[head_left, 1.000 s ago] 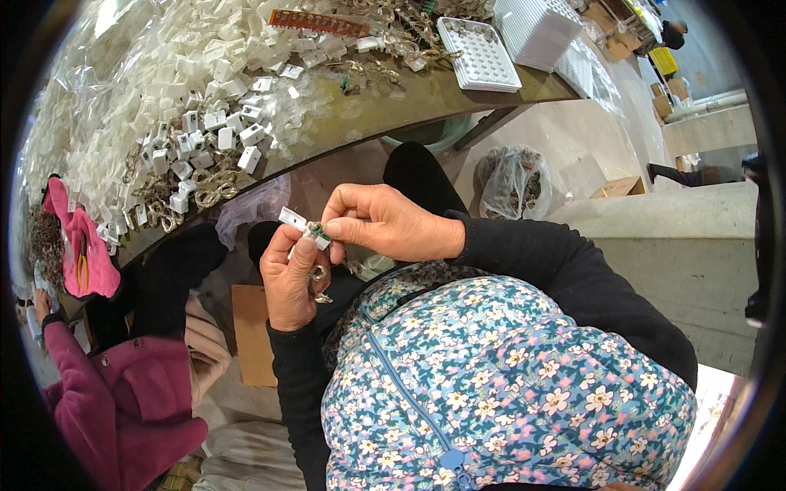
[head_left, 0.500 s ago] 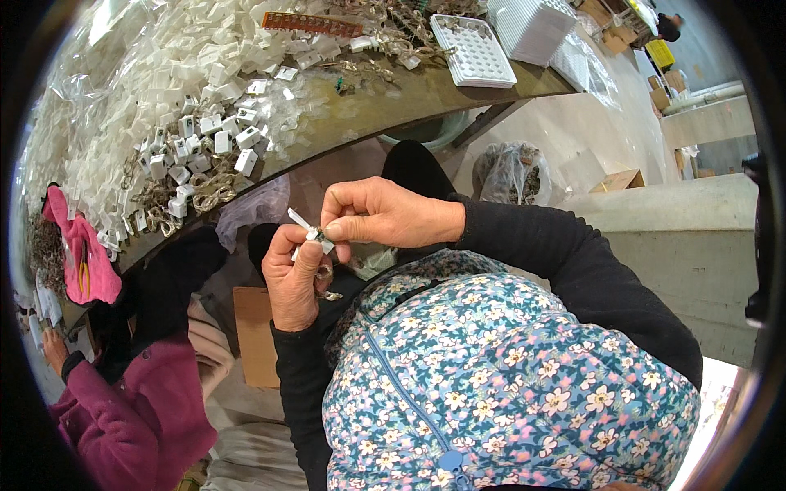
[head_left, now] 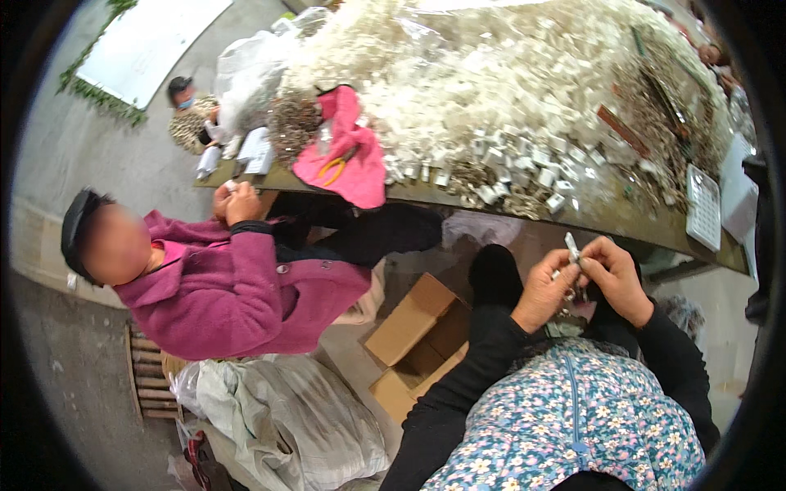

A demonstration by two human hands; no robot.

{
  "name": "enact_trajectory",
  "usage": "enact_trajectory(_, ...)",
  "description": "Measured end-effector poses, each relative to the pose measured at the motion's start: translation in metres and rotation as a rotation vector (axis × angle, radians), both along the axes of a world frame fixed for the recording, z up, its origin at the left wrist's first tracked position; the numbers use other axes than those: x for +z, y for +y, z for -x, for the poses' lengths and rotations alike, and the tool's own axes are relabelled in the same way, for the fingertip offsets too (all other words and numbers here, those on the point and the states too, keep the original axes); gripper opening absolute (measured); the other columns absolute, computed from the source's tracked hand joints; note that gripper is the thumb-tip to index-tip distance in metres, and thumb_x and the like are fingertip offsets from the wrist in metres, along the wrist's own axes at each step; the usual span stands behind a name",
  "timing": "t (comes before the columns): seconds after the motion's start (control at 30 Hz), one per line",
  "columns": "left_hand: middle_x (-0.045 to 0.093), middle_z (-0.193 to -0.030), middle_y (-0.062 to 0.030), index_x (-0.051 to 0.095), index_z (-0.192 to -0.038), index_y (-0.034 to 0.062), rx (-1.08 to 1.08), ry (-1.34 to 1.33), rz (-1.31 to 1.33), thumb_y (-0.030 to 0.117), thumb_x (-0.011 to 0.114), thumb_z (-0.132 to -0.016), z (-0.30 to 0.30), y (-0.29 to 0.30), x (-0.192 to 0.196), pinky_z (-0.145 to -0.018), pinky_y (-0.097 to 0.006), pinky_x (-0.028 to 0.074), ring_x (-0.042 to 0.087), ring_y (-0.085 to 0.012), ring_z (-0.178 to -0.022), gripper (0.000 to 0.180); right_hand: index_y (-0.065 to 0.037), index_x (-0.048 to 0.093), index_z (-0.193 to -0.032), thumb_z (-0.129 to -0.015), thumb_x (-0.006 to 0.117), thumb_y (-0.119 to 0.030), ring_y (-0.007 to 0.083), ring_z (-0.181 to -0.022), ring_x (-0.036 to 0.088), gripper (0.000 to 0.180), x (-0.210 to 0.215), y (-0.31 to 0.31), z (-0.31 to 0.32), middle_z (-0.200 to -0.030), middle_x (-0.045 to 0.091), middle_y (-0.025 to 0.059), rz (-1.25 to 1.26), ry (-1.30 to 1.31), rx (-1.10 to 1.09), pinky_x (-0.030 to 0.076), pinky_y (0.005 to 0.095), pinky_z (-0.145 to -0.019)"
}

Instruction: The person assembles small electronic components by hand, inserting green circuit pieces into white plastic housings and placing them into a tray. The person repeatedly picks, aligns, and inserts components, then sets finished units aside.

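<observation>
Left hand (head_left: 544, 290) and right hand (head_left: 616, 278) meet right of frame centre, just below table edge (head_left: 622, 222). Both curled tight, fingertips pinching small white plastic part (head_left: 571, 246) between them; part pokes up above fingers. Heap of white parts (head_left: 508, 90) covers table across upper frame. Pink cloth (head_left: 348, 159) with yellow-handled pliers (head_left: 332, 169) at upper centre-left. White tray (head_left: 702, 206) at right edge. Open cardboard box (head_left: 413, 327) on floor at lower centre. Person in magenta jacket (head_left: 229, 295) at left, hands at table edge.
</observation>
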State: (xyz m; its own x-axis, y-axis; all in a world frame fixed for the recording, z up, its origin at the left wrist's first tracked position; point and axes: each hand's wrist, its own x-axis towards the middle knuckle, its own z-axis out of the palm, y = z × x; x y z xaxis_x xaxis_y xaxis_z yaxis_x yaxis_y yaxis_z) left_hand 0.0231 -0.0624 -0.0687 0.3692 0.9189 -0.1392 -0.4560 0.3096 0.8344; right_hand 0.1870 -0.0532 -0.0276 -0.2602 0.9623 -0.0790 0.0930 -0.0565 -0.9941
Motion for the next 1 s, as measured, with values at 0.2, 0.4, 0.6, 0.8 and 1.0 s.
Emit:
enact_trajectory(0.2, 0.056, -0.083, 0.0014, 0.053, -0.1, 0.0045, 0.006, 0.142, 0.008, 0.021, 0.058, -0.093, 0.01, 0.001, 0.004, -0.059, -0.021, 0.043, 0.051, -0.0043, -0.07, 0.018, -0.001, 0.058, -0.086, -0.084, 0.059, -0.009, 0.022, -0.071, 0.055, 0.008, -0.003, -0.004, 0.014, -0.077, 0.058, 0.0094, -0.193, -0.26, 0.013, 0.044, 0.0327, -0.067)
enact_trajectory(0.4, 0.058, -0.075, -0.0021, 0.056, -0.089, 0.0056, 0.061, 0.387, 0.102, 0.027, 0.06, -0.089, 0.027, 0.004, 0.009, -0.046, -0.025, 0.045, 0.056, -0.0104, -0.061, 0.021, -0.009, 0.06, -0.093, -0.083, 0.058, -0.018, 0.03, -0.084, 0.058, 0.014, -0.009, -0.01, 0.027, -0.083, 0.063, 0.0104, -0.575, -0.467, -0.025, 0.041, 0.0438, -0.08)
enact_trajectory(0.6, 0.051, -0.061, -0.0018, 0.056, -0.102, 0.0034, 0.088, -0.231, 0.277, 0.029, 0.05, -0.096, 0.018, 0.002, 0.014, -0.031, -0.019, 0.029, 0.038, -0.007, -0.036, 0.027, -0.006, 0.059, -0.098, -0.081, 0.064, -0.02, 0.0255, -0.079, 0.056, 0.023, -0.005, -0.025, 0.022, -0.08, 0.062, 0.0075, -0.414, -0.316, -0.122, 0.042, 0.0381, -0.077)
enact_trajectory(0.8, 0.051, -0.061, -0.0012, 0.054, -0.096, 0.0043, 0.176, -0.121, 0.256, 0.032, 0.047, -0.097, 0.015, 0.0, 0.022, -0.032, -0.02, 0.028, 0.038, -0.0069, -0.037, 0.029, -0.006, 0.062, -0.084, -0.08, 0.063, -0.023, 0.0243, -0.073, 0.058, 0.017, 0.001, -0.014, 0.023, -0.074, 0.063, 0.0073, -0.324, -0.192, -0.118, 0.044, 0.0368, -0.072)
enact_trajectory(1.0, 0.051, -0.062, 0.0, 0.051, -0.089, 0.0061, 0.222, 0.069, 0.173, 0.036, 0.05, -0.096, 0.004, -0.003, 0.027, -0.032, -0.017, 0.03, 0.04, -0.0047, -0.038, 0.031, -0.006, 0.063, -0.08, -0.079, 0.064, -0.024, 0.0235, -0.067, 0.058, 0.018, -0.002, -0.015, 0.018, -0.069, 0.063, 0.0069, -0.301, -0.211, -0.128, 0.045, 0.0359, -0.066)
